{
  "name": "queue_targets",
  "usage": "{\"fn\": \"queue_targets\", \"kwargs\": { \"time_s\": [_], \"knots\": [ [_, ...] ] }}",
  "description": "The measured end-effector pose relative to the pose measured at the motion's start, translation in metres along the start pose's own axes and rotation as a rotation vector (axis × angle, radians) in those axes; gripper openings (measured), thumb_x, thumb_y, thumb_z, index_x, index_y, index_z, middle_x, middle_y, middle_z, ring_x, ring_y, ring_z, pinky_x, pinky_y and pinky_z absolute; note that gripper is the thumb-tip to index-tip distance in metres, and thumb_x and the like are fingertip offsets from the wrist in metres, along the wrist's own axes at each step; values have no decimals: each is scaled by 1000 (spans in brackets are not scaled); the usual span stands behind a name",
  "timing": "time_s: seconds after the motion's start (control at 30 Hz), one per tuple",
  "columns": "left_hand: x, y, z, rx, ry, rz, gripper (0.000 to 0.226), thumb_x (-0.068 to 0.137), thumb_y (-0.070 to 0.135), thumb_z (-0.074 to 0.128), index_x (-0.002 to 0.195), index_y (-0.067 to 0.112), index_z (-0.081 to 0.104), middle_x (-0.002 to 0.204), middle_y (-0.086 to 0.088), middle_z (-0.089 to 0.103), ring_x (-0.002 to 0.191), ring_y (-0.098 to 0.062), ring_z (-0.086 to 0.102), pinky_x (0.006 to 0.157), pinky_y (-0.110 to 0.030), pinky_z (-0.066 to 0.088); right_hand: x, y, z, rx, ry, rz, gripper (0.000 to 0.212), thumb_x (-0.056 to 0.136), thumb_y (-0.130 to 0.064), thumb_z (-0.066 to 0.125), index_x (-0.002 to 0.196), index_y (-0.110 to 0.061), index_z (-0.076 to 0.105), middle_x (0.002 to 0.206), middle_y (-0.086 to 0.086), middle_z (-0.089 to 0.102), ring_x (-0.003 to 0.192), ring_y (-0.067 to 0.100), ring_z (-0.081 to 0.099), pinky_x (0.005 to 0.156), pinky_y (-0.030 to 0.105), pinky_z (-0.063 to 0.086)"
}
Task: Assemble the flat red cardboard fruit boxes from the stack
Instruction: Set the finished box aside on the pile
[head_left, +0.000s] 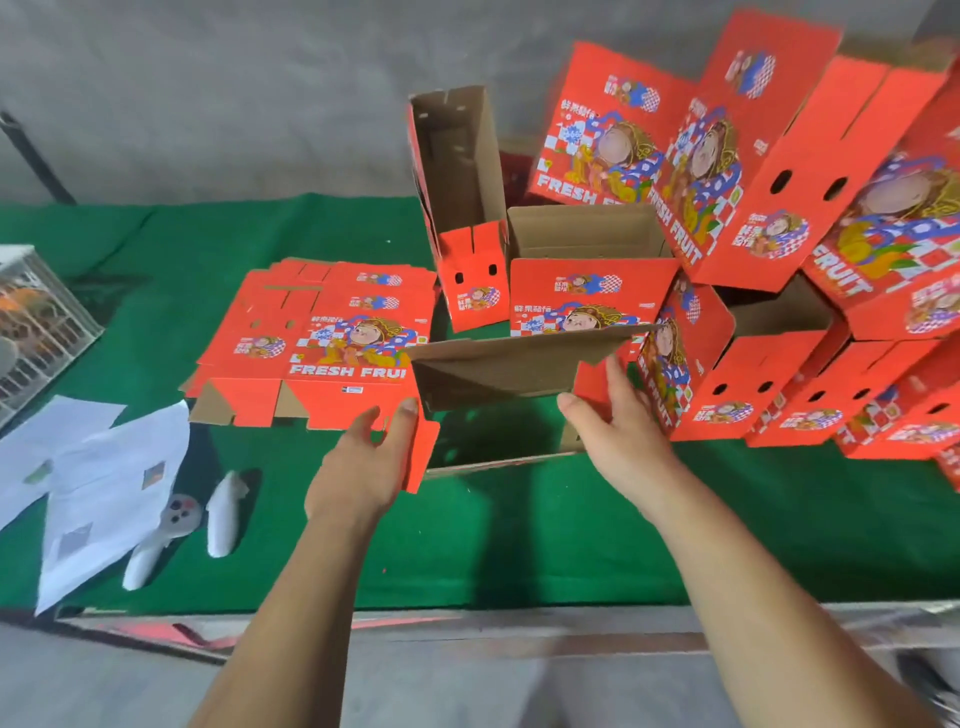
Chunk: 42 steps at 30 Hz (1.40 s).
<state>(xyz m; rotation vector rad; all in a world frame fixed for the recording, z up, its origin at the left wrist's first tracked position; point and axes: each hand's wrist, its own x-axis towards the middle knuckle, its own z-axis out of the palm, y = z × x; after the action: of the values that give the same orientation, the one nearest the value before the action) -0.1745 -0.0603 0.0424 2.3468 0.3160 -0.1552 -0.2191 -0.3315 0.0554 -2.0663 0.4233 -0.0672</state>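
Observation:
A half-opened red fruit box (509, 364) is held above the green table, its brown inside facing me. My left hand (371, 457) grips its left red flap, thumb and fingers around the edge. Its right red flap is gripped by my right hand (613, 421). The stack of flat red boxes (317, 343) lies to the left, printed FRESH FRUIT. Behind the held box stand an open assembled box (587, 265) and a tall upended one (457, 171).
A pile of assembled red boxes (810, 234) fills the right side and back. White sheets (98, 483) and a white plush toy (182, 519) lie at the front left. A wire crate (36, 322) stands at the far left. The green table cloth (519, 545) ends at the front edge.

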Motion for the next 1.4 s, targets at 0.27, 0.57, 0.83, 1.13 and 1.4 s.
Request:
{"fn": "queue_targets", "kwargs": {
  "time_s": [0.27,0.57,0.83,1.13,1.4],
  "knots": [
    [41,22,1,-382,-11,236,90,91,69,61,163,44,14,157,-10,28,149,-30,30,123,-43,23,0,-43,41,251,174,19,72,96,-66,46,160,-56,15,174,-10,-9,161,23,1,127,59,12],
    [75,56,17,-169,-270,619,57,99,36,68,152,29,50,128,3,65,118,-2,59,104,-31,44,7,-54,54,270,187,-178,79,95,-50,66,159,-54,20,172,-16,-9,156,-2,0,124,35,15],
    [52,62,54,-594,330,302,30,106,21,50,79,11,59,78,1,56,76,-18,45,71,-37,34,25,-67,54,548,154,-26,107,72,-36,72,158,-47,9,151,-19,42,132,-9,48,117,37,36],
    [43,75,75,-675,250,109,56,84,22,57,139,26,47,105,-7,66,93,-28,64,93,-51,51,89,-85,7,149,-113,-274,63,95,2,44,148,-31,55,135,-17,65,117,-10,59,98,15,47],
    [11,91,86,-498,155,300,95,80,25,52,164,29,9,71,-2,59,71,-22,58,76,-48,53,143,-82,-38,-371,-355,-446,63,107,-20,53,162,-40,30,165,-14,36,153,10,31,125,42,30]
  ]
}}
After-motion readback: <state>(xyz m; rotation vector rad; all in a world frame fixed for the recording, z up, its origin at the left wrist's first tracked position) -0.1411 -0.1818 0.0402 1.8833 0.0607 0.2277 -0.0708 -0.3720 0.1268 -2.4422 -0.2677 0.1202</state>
